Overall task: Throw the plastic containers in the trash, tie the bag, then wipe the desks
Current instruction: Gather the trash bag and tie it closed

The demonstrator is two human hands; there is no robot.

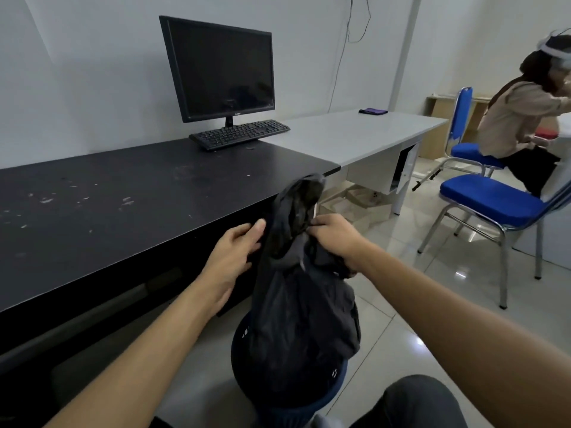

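Presently, at far left, the black desk (123, 196) is showing pale smears and specks across its top and is not yet wiped. A monitor (219, 69) and a keyboard (239, 134) are standing at its far right end.

Just in front of the desk's near edge, the left hand (231, 251) is pinching the left flap of the black trash bag (296, 288), thumb on top and fingers curling beneath the plastic. The bag is sitting in a dark bin (296, 410) on the floor tiles. Its neck is being drawn upward between both hands, the mouth is gaping, and no knot is showing. The right hand (336, 239) is gripping the opposite flap, fingers closing on a bunch of plastic. The plastic containers are not showing anywhere; whether they are lying inside the bag cannot be told.

Farther right, the white desk (355, 134) is carrying a purple cloth (373, 111) near the wall, well apart from the hands. Two blue chairs (488, 199) are standing at right, and another person (522, 118) is leaning beside them.

Risks, as judged:
- The thin film is being stretched, so a sharp tug could tear it at the fingers or slip one flap free, leaving the knot loose.
- Pulling upward may lift the bag and tip the light bin.
- A slack tie would be letting contents spill once the bag is lifted out.
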